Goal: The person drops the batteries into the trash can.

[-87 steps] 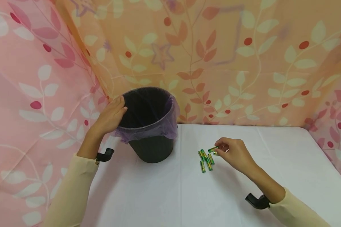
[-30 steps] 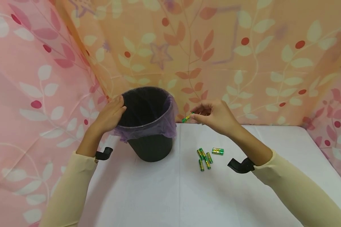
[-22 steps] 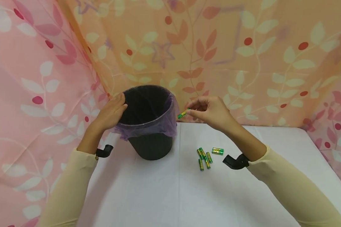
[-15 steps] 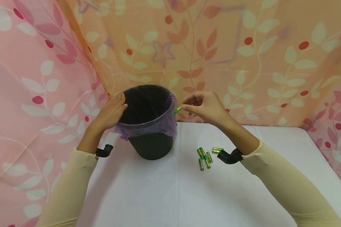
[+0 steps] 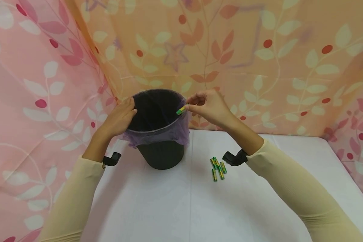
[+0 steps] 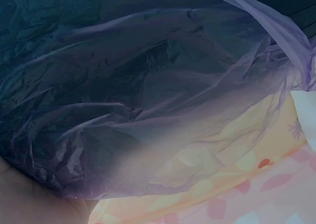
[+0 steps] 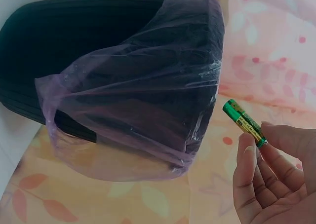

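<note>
A black bin (image 5: 161, 154) lined with a thin purple plastic bag (image 5: 173, 132) stands upright on the white table. My left hand (image 5: 118, 119) rests on the bin's left rim, its fingers extended over the edge. At the right rim, my right hand (image 5: 210, 106) pinches a green and yellow battery (image 7: 244, 123) between thumb and fingers, one end of it pointing towards the bin's mouth. Several more such batteries (image 5: 218, 168) lie in a loose group on the table, below my right forearm. In the left wrist view the bag (image 6: 148, 86) fills most of the picture.
The white table (image 5: 157, 208) runs back to an orange floral cloth (image 5: 230, 67). A pink floral cloth (image 5: 15, 134) hangs along the left. Each wrist carries a black mount, the right one (image 5: 235, 158) hanging just beside the loose batteries.
My right hand has picked a battery from the table group and carried it up and left to the bin's right rim. The left hand has stayed on the rim.
</note>
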Demonstrator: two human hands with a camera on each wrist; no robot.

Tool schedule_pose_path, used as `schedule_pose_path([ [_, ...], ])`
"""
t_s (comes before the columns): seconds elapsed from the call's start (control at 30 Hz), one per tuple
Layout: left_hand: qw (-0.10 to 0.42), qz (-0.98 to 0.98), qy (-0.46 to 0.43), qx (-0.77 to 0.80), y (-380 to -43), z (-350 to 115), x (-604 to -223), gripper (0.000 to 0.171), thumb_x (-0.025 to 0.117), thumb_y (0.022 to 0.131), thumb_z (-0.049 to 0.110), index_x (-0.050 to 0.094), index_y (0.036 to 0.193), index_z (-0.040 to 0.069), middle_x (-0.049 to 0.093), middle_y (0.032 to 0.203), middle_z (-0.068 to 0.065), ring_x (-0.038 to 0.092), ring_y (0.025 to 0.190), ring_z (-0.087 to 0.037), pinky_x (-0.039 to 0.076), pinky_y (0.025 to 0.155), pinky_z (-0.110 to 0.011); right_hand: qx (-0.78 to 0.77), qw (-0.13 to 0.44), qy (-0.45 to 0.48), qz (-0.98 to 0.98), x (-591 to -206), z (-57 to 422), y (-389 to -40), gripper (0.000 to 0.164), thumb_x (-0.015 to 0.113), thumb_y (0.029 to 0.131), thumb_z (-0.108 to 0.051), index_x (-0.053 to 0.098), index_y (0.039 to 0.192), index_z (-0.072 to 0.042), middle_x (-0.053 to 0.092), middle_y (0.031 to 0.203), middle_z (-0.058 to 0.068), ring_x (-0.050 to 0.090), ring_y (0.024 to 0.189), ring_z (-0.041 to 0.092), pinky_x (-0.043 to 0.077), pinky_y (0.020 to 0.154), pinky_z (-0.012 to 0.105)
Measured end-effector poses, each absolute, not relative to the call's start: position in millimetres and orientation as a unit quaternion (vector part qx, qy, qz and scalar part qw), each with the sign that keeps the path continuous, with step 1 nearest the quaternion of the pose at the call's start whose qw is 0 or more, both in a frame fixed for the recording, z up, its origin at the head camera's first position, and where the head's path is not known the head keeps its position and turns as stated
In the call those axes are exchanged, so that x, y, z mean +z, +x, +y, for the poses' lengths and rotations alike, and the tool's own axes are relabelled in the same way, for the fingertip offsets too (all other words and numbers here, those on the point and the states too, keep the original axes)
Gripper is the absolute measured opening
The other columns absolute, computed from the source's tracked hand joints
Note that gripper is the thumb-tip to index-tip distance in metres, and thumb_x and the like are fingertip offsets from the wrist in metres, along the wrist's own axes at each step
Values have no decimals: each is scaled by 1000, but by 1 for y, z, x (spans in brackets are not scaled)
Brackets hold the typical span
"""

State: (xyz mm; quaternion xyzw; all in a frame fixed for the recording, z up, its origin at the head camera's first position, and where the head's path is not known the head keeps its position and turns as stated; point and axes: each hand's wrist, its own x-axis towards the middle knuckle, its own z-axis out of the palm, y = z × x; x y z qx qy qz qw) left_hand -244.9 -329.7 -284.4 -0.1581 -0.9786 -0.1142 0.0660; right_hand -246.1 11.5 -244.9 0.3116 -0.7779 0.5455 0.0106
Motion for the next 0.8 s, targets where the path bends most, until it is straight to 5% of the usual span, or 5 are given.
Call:
schedule_pose_path([
  [0.53,61,-979,-148,-124,-241,-325,-282,60,23,103,31,12,145,-10,7,153,-25,2,143,-33,0,116,-43,492,56,351,-795,-252,-18,-280,5,74,81,-16,71,85,-14,69,80,-5,64,68,13,55,63,29],
  [0.8,58,-978,-161,-120,-236,-323,-283,58,23,103,28,14,144,-11,10,152,-26,3,143,-34,2,116,-44,485,31,325,-811,-251,-22,-279,7,74,82,-22,71,87,-18,69,78,-5,64,65,14,55,61,30],
])
